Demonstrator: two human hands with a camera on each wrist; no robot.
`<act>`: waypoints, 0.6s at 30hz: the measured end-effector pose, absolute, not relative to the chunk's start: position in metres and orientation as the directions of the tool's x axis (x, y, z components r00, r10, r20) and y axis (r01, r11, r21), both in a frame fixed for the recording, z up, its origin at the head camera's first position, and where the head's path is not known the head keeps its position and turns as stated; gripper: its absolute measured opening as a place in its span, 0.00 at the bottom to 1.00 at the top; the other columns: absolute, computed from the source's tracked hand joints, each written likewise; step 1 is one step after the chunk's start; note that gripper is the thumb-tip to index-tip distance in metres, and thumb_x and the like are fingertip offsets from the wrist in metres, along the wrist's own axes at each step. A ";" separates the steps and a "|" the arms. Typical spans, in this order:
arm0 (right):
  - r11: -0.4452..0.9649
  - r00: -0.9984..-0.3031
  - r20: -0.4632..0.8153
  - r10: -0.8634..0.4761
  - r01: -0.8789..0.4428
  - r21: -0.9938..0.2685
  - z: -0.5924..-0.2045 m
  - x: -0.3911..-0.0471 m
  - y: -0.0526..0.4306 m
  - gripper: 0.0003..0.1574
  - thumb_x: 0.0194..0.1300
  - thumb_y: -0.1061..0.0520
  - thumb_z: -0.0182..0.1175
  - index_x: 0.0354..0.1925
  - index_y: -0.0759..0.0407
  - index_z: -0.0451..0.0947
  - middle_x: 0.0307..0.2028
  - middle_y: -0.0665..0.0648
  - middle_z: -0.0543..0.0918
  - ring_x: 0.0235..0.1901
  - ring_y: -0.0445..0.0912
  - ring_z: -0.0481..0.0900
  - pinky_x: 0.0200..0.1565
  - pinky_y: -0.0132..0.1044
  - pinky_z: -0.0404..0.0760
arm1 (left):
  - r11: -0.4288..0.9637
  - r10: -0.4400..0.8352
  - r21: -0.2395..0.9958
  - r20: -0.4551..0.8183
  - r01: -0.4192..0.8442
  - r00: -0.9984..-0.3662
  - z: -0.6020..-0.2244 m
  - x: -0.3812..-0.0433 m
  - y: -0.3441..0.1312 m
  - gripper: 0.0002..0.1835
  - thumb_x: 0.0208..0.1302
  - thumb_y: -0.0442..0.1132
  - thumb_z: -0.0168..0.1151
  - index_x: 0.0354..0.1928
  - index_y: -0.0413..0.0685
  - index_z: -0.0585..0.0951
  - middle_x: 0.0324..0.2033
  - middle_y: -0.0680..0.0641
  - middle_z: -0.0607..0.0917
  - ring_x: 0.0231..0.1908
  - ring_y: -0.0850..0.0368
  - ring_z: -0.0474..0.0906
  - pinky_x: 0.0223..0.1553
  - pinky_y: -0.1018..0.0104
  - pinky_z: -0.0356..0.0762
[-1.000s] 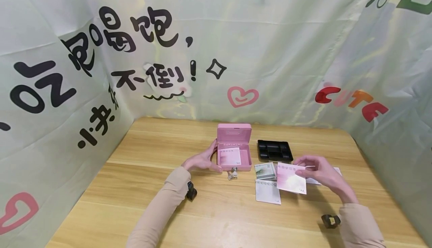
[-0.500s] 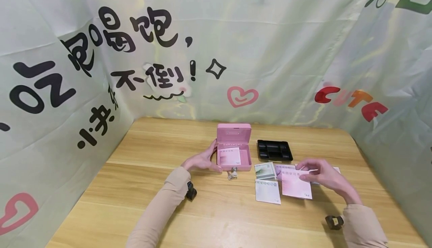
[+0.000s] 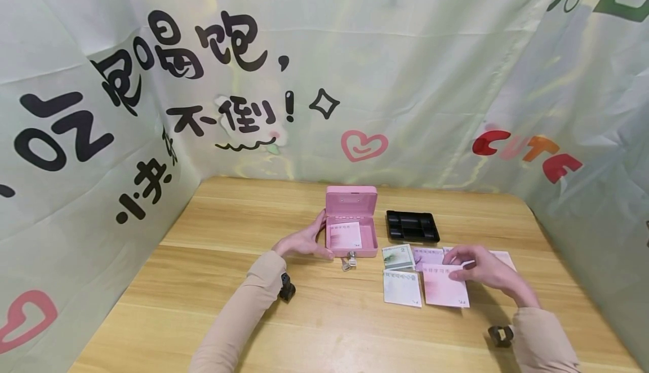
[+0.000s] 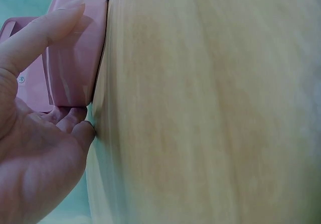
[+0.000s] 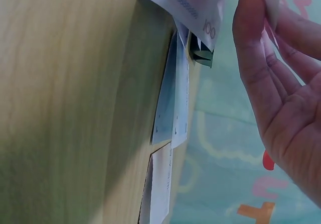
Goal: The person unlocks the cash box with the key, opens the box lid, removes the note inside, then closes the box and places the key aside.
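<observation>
My right hand (image 3: 481, 269) pinches a folded pink banknote (image 3: 442, 291) between thumb and fingers, low over the table. In the right wrist view, the printed 100 shows on this note's corner. A pink cash box (image 3: 351, 199) stands with its lid up, another pink banknote (image 3: 346, 236) lying inside. At the box's left side is my left hand (image 3: 304, 241), thumb across the front face and fingers round the side; the left wrist view shows this thumb (image 4: 47, 33) on the pink metal. A green banknote (image 3: 397, 257), a pale blue banknote (image 3: 402, 289) and a purple banknote (image 3: 426, 256) lie nearby.
A black compartment tray (image 3: 413, 226) sits to the right of the box. Small keys (image 3: 350, 261) hang at the box's front lock. More notes, including a pale pink note (image 3: 503, 259), lie partly behind the right hand. Printed cloth (image 3: 426, 108) walls in the wooden table.
My right hand has carried the pink banknote slightly right and toward the table's front, uncovering the purple note and placing it beside the pale blue one. The left hand and cash box stay put.
</observation>
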State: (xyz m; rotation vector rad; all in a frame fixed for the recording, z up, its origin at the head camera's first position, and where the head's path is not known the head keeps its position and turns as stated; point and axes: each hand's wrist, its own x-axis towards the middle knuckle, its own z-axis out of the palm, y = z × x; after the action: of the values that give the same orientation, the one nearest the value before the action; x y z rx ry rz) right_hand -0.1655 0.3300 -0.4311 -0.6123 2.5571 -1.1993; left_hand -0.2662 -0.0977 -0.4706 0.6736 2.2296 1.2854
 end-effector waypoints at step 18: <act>0.638 -0.867 -0.073 -0.493 -0.303 -0.708 -0.436 -0.168 0.324 0.14 0.53 0.66 0.71 0.38 0.68 0.80 0.32 0.55 0.83 0.32 0.30 0.74 0.33 0.27 0.78 | 0.451 0.606 0.877 -0.166 0.164 -0.778 -0.471 -0.266 -0.098 0.71 0.51 0.35 0.77 0.79 0.47 0.28 0.81 0.37 0.41 0.81 0.43 0.38 0.81 0.45 0.39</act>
State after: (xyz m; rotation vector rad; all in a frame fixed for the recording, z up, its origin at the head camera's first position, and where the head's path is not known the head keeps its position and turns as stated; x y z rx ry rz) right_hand -0.1676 0.3239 -0.4363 -0.6451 2.6004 -1.0534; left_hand -0.2659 -0.0982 -0.4709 0.6456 2.2447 1.2834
